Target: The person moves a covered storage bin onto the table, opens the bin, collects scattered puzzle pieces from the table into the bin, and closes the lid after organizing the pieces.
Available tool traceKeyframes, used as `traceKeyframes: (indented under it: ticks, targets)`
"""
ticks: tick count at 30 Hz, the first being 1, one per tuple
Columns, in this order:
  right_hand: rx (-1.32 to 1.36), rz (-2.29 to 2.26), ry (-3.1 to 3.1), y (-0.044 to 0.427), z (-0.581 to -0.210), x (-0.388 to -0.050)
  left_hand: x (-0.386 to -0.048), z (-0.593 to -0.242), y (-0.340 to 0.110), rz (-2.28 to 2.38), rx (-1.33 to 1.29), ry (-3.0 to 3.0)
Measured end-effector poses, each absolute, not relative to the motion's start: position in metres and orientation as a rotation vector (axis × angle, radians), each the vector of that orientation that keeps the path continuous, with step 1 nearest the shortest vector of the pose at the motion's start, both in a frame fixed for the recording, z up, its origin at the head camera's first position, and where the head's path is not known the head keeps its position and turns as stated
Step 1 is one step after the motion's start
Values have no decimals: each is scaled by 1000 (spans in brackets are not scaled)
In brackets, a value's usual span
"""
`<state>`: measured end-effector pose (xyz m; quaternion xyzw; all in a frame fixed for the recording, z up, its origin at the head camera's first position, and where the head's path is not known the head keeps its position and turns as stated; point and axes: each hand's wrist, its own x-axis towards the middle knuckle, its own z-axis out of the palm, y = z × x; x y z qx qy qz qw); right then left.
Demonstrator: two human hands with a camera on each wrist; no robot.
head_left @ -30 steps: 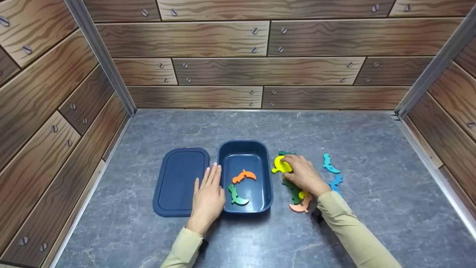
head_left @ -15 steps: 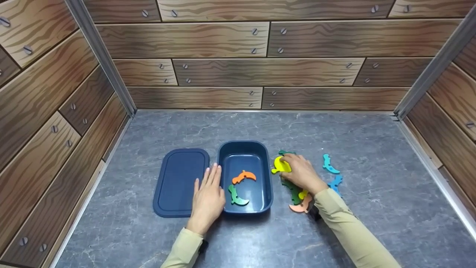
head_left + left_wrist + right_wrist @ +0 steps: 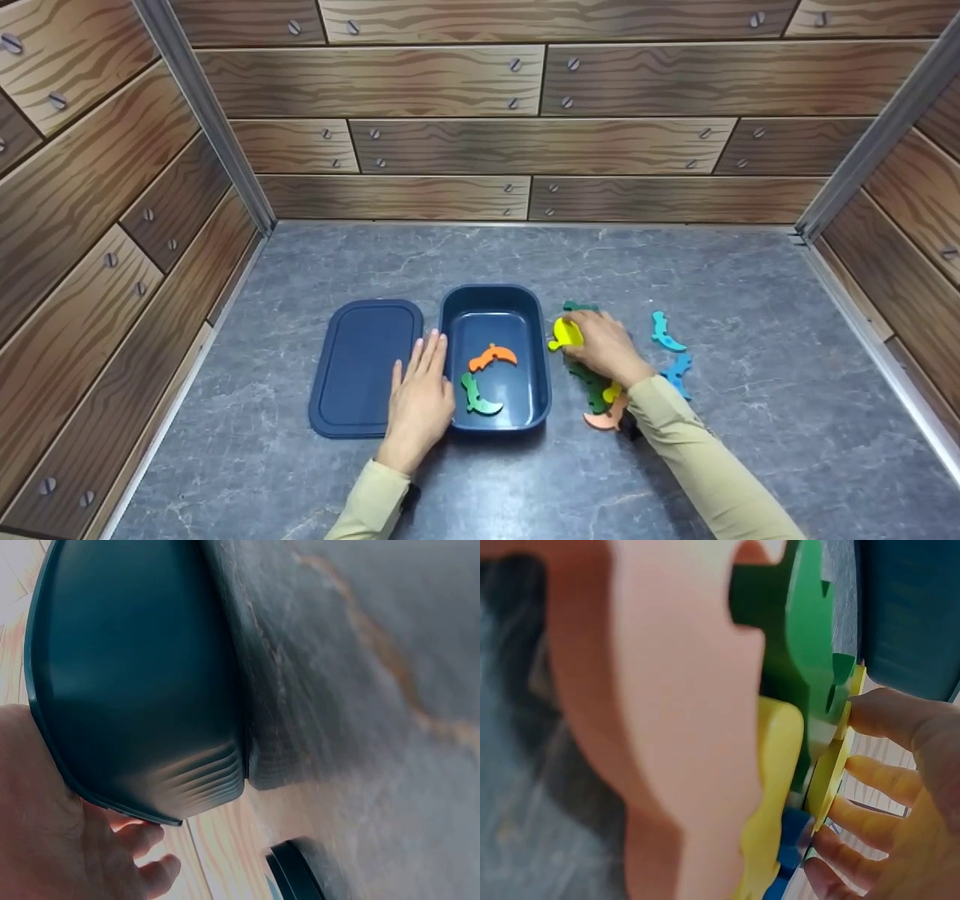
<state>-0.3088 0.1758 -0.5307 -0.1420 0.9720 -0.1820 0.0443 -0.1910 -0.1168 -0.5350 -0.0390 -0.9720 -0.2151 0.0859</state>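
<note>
A dark blue box (image 3: 532,352) holds an orange piece (image 3: 493,357) and a green piece (image 3: 478,394). The left hand (image 3: 420,405) lies with straight fingers along the box's left side; the left wrist view has this hand (image 3: 67,840) against the box wall (image 3: 135,675). Over a small pile to the right of the box, the right hand (image 3: 606,349) has its thumb and fingers on a round yellow piece (image 3: 568,333). In the right wrist view the fingertips of the right hand (image 3: 892,787) touch the yellow piece's edge (image 3: 829,776), beside a green piece (image 3: 810,645).
Left of the box lies its dark blue lid (image 3: 366,367). Salmon (image 3: 604,418), dark green (image 3: 589,384) and small yellow (image 3: 612,391) pieces lie near the right wrist. Farther right are a turquoise piece (image 3: 664,332) and a blue one (image 3: 677,373). Wood-patterned walls enclose the grey table.
The right hand and forearm have shifted slightly left, and the fingers now cover more of the yellow piece. The left hand and the box have stayed in place.
</note>
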Motion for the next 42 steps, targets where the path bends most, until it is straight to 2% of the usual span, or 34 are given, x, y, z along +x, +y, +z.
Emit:
traceKeyframes:
  ticks: [22,34,42]
  targets:
    - [-467,-589,3047,183,-535,-303,-189,-536,-117,-655,-130,-2873]
    - [-446,-712,3149,192,-524,-291,-191,-534,-117,-641,-129,-2886]
    - [-553,-758,3198,193,-512,-280,-191,-536,-117,-618,-132,-2891]
